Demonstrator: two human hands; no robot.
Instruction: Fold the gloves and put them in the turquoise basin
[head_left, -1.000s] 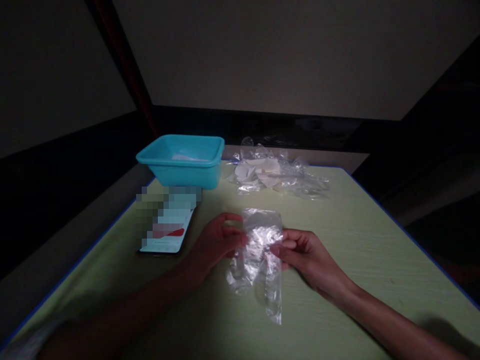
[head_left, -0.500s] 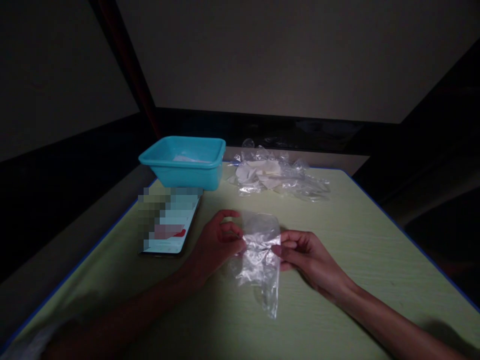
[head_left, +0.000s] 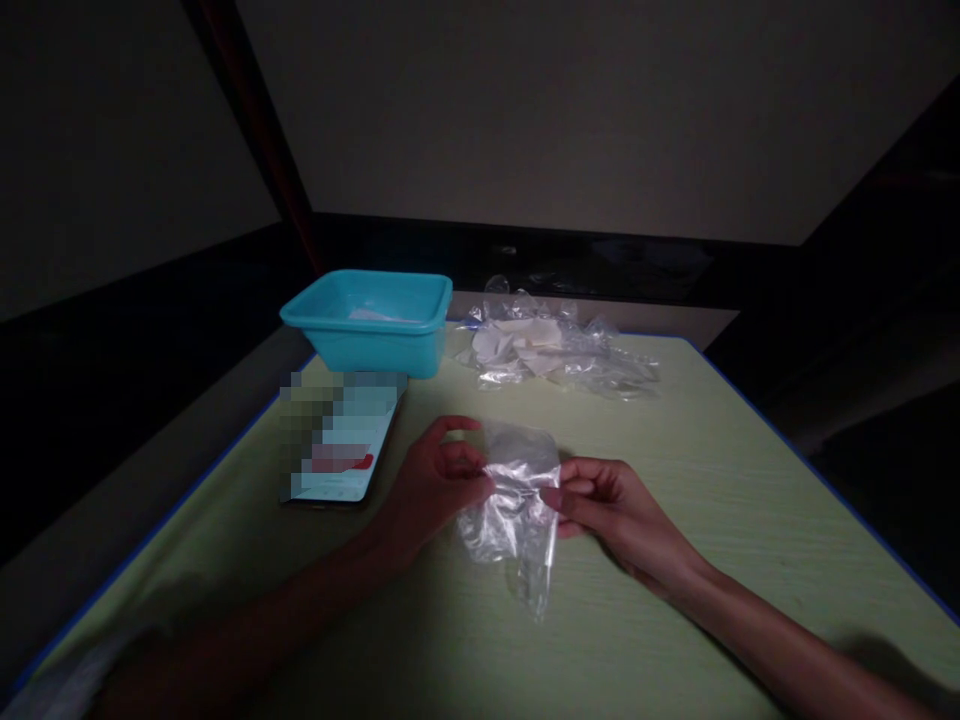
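Between my hands, above the table, hangs a thin clear plastic glove point(head_left: 514, 510). It is crumpled and shiny, with a straight edge at the top and a narrow finger-like strip dangling from its lower end. My left hand point(head_left: 439, 478) pinches its left side between thumb and fingers, the index finger curved out by the upper edge. On the right side, my right hand point(head_left: 611, 500) grips it, with the thumb in front and the fingers behind. Farther back lies a heap of similar clear plastic point(head_left: 615, 372) with crumpled whitish paper point(head_left: 517, 342) among it.
A turquoise plastic basin point(head_left: 375, 345) stands at the back left of the pale green table point(head_left: 750, 500), with something white inside. In front of it lies a phone point(head_left: 352, 450) with a lit, partly blurred screen. The table has a blue edge, and dark panels stand behind it.
The glove's lower part has risen slightly and its folds have shifted, with more of it bunched at the lower left. Both hands keep their hold, almost in place.
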